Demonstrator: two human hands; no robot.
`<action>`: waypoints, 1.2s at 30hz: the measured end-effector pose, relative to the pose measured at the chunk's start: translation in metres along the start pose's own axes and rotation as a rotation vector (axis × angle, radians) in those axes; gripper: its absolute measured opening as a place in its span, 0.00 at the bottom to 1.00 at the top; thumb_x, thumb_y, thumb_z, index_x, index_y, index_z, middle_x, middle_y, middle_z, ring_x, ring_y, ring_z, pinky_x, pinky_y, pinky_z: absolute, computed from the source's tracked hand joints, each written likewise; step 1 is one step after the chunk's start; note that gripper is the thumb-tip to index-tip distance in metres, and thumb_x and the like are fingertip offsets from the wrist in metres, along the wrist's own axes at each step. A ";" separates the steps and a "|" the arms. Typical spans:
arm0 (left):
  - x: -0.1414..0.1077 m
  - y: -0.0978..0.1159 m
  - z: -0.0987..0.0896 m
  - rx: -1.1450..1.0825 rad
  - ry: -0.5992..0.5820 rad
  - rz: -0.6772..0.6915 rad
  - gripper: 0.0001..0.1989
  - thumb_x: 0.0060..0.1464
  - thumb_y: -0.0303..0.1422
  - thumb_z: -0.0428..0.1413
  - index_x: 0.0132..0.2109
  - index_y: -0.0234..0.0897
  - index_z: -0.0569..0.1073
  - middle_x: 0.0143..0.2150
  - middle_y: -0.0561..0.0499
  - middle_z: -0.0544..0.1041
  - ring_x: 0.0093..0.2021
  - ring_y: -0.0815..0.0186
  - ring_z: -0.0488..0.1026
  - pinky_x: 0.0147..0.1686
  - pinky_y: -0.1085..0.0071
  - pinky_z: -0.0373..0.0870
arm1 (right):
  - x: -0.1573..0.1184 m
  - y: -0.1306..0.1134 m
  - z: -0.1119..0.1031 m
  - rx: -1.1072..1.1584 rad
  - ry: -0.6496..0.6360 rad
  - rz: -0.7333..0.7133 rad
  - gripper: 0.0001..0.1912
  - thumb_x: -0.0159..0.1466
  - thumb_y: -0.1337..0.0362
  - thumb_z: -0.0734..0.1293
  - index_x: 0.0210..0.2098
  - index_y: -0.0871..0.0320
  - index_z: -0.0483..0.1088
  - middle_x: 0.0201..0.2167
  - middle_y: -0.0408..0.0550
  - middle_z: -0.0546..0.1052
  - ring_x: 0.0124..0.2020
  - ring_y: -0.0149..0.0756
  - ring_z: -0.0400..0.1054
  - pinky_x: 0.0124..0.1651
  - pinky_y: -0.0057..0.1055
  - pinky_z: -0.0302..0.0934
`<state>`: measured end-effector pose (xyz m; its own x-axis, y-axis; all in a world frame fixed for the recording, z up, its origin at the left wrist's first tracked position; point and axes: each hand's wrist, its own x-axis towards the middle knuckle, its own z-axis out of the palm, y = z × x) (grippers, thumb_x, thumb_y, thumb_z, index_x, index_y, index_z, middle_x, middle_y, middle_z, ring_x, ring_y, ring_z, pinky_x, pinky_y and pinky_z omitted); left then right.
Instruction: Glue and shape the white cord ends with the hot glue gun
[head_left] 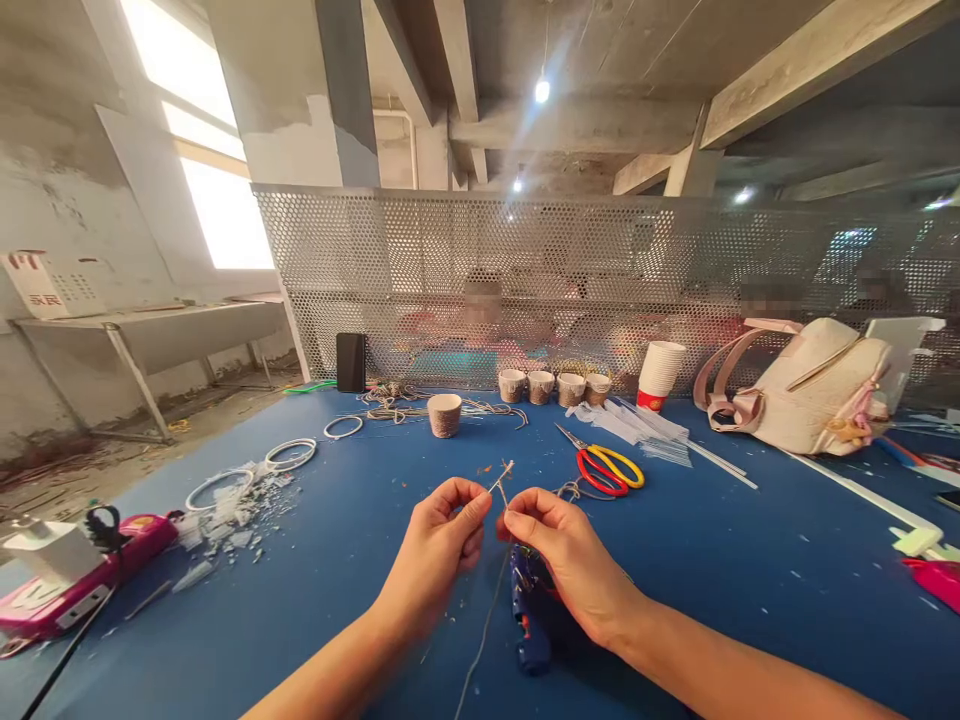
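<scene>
The left hand (439, 532) and right hand (571, 560) are bare, as are both forearms (697, 640).

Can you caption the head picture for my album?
Left grip on thin pale stick, right grip on thin brown twine, above blue tabletop.

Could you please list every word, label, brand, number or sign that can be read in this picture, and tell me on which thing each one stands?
"民": probably the second of the red characters on the box at far left; the one before it is too blurred to read.
Unreadable: the yellow mark on the red bottom of the cup stack, too small.
I can make out no other text.
</scene>
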<state>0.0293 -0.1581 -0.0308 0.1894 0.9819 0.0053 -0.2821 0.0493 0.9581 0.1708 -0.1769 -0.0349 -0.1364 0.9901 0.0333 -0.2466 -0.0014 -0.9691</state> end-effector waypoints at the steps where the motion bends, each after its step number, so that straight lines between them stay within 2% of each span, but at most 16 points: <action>1: 0.001 0.002 0.000 -0.033 -0.015 -0.016 0.17 0.42 0.42 0.64 0.28 0.35 0.66 0.15 0.63 0.55 0.16 0.79 0.45 0.16 0.80 0.41 | 0.000 0.000 0.000 0.050 -0.024 0.018 0.10 0.53 0.59 0.71 0.26 0.59 0.68 0.25 0.42 0.72 0.30 0.30 0.65 0.39 0.28 0.59; 4: 0.000 0.007 -0.003 -0.131 -0.105 -0.099 0.18 0.39 0.39 0.66 0.28 0.35 0.66 0.16 0.64 0.53 0.16 0.80 0.42 0.15 0.81 0.38 | 0.004 -0.002 0.000 0.184 -0.096 0.120 0.13 0.51 0.59 0.72 0.27 0.58 0.67 0.20 0.38 0.69 0.19 0.25 0.60 0.29 0.28 0.61; 7: -0.005 0.012 -0.010 -0.137 -0.239 -0.196 0.17 0.39 0.37 0.66 0.29 0.35 0.66 0.17 0.64 0.52 0.16 0.80 0.39 0.15 0.80 0.36 | 0.011 -0.010 -0.004 0.200 -0.185 0.223 0.14 0.48 0.59 0.74 0.25 0.58 0.66 0.15 0.33 0.63 0.13 0.19 0.46 0.17 0.21 0.47; 9: -0.011 0.015 -0.015 -0.080 -0.322 -0.241 0.15 0.40 0.37 0.65 0.28 0.35 0.67 0.17 0.63 0.52 0.16 0.80 0.40 0.15 0.80 0.36 | 0.015 -0.019 -0.007 0.119 -0.249 0.251 0.13 0.46 0.61 0.74 0.24 0.59 0.67 0.13 0.31 0.59 0.13 0.18 0.42 0.16 0.20 0.38; 12: -0.021 0.025 -0.020 0.072 -0.383 -0.262 0.13 0.41 0.37 0.64 0.27 0.35 0.69 0.17 0.62 0.53 0.16 0.78 0.42 0.15 0.78 0.38 | 0.018 -0.036 -0.011 -0.134 -0.325 0.222 0.09 0.46 0.63 0.73 0.22 0.60 0.70 0.14 0.34 0.61 0.15 0.19 0.46 0.18 0.21 0.39; 15: -0.031 0.039 -0.023 0.348 -0.360 -0.211 0.09 0.42 0.35 0.61 0.24 0.35 0.71 0.16 0.60 0.57 0.16 0.76 0.47 0.16 0.76 0.41 | 0.019 -0.054 -0.010 -0.426 -0.421 0.129 0.04 0.48 0.65 0.70 0.22 0.60 0.73 0.19 0.38 0.69 0.20 0.23 0.55 0.22 0.23 0.48; 18: -0.038 0.048 -0.022 0.640 -0.276 -0.053 0.07 0.43 0.32 0.58 0.21 0.35 0.72 0.17 0.58 0.61 0.18 0.74 0.52 0.18 0.75 0.46 | 0.014 -0.066 -0.002 -0.663 -0.500 0.032 0.02 0.50 0.67 0.69 0.22 0.58 0.74 0.19 0.39 0.70 0.22 0.26 0.59 0.26 0.25 0.52; 21: -0.045 0.048 -0.019 0.760 -0.140 0.095 0.07 0.43 0.31 0.55 0.21 0.35 0.72 0.17 0.57 0.63 0.20 0.72 0.54 0.20 0.75 0.49 | 0.002 -0.069 0.011 -0.805 -0.474 -0.040 0.04 0.52 0.68 0.67 0.22 0.58 0.74 0.18 0.39 0.70 0.21 0.28 0.59 0.25 0.26 0.53; 24: -0.051 0.043 -0.017 0.648 0.029 0.136 0.07 0.44 0.33 0.55 0.22 0.35 0.71 0.17 0.57 0.62 0.20 0.73 0.54 0.19 0.76 0.50 | -0.014 -0.060 0.025 -0.852 -0.346 -0.179 0.07 0.53 0.69 0.65 0.23 0.58 0.75 0.20 0.41 0.70 0.21 0.29 0.60 0.24 0.26 0.54; 27: -0.056 0.038 -0.016 0.338 0.076 0.024 0.09 0.44 0.37 0.58 0.25 0.35 0.70 0.15 0.61 0.55 0.16 0.76 0.48 0.16 0.77 0.44 | -0.025 -0.048 0.033 -0.812 -0.217 -0.295 0.08 0.54 0.68 0.64 0.24 0.57 0.76 0.23 0.43 0.71 0.22 0.29 0.60 0.25 0.27 0.55; 31: -0.060 0.035 -0.022 -0.034 -0.051 -0.137 0.15 0.38 0.38 0.64 0.26 0.34 0.67 0.16 0.64 0.53 0.15 0.80 0.41 0.16 0.80 0.37 | -0.026 -0.037 0.034 -0.634 -0.164 -0.209 0.06 0.53 0.65 0.66 0.25 0.58 0.77 0.23 0.43 0.73 0.25 0.30 0.62 0.29 0.28 0.57; 33: -0.062 0.034 -0.027 -0.095 -0.136 -0.197 0.15 0.37 0.36 0.65 0.26 0.34 0.67 0.16 0.63 0.55 0.15 0.81 0.41 0.16 0.80 0.35 | -0.022 -0.035 0.032 -0.539 -0.182 -0.125 0.06 0.51 0.63 0.68 0.25 0.58 0.77 0.22 0.42 0.74 0.25 0.30 0.63 0.30 0.28 0.57; 36: -0.066 0.035 -0.033 -0.064 -0.264 -0.278 0.13 0.38 0.35 0.65 0.27 0.34 0.68 0.17 0.62 0.56 0.15 0.81 0.40 0.16 0.79 0.33 | -0.014 -0.039 0.029 -0.464 -0.274 -0.047 0.05 0.49 0.63 0.70 0.24 0.58 0.77 0.20 0.40 0.74 0.25 0.30 0.64 0.32 0.28 0.58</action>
<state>-0.0241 -0.2151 -0.0069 0.4999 0.8492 -0.1703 -0.2428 0.3262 0.9136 0.1545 -0.1948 0.0094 -0.3959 0.9147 0.0815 0.1826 0.1654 -0.9692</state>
